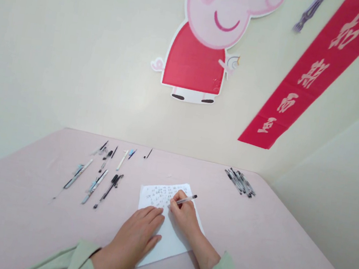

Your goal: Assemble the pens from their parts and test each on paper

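Observation:
A white sheet of paper point(171, 236) lies on the table in front of me, with several lines of dark handwriting across its upper part. My right hand point(185, 214) is closed round a clear pen with a black end point(188, 199), its tip at the written lines. Flat across the paper's left edge rests my left hand point(139, 232), fingers stretched out and holding nothing. The pen's tip is partly hidden by my right fingers.
Several pens and pen parts point(94, 187) lie scattered on the pink table point(34, 221) to the left. A pile of pens point(240, 182) sits at the back right. Behind the table, the wall carries a pig cutout point(195, 60) and a red banner point(293, 93).

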`<action>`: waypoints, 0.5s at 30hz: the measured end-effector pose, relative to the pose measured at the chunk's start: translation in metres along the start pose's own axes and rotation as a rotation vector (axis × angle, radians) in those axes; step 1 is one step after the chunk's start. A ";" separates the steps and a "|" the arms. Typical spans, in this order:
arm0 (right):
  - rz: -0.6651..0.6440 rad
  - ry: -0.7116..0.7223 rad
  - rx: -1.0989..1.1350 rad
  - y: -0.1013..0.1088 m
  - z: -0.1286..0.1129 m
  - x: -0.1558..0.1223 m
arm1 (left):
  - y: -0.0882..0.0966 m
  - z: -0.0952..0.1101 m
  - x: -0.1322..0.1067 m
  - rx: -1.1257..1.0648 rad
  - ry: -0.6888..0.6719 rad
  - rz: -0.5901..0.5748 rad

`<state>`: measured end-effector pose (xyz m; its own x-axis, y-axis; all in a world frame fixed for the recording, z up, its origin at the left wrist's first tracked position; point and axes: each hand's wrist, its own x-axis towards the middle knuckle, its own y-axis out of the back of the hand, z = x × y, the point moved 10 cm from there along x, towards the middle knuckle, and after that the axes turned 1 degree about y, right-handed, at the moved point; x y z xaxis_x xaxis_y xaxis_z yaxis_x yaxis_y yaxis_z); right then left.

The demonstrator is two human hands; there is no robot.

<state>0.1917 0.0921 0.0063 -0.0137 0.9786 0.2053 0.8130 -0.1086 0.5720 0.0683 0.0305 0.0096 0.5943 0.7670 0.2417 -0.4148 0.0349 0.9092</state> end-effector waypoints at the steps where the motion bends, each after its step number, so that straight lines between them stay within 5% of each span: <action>1: 0.001 0.004 0.001 0.000 -0.001 0.000 | 0.000 0.000 0.000 0.000 0.000 -0.003; 15: 0.012 0.013 0.008 0.001 0.001 0.000 | 0.001 0.000 0.001 -0.008 0.012 -0.011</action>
<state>0.1930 0.0925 0.0060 -0.0113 0.9749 0.2223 0.8178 -0.1190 0.5631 0.0688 0.0312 0.0109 0.5903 0.7744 0.2279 -0.4144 0.0484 0.9088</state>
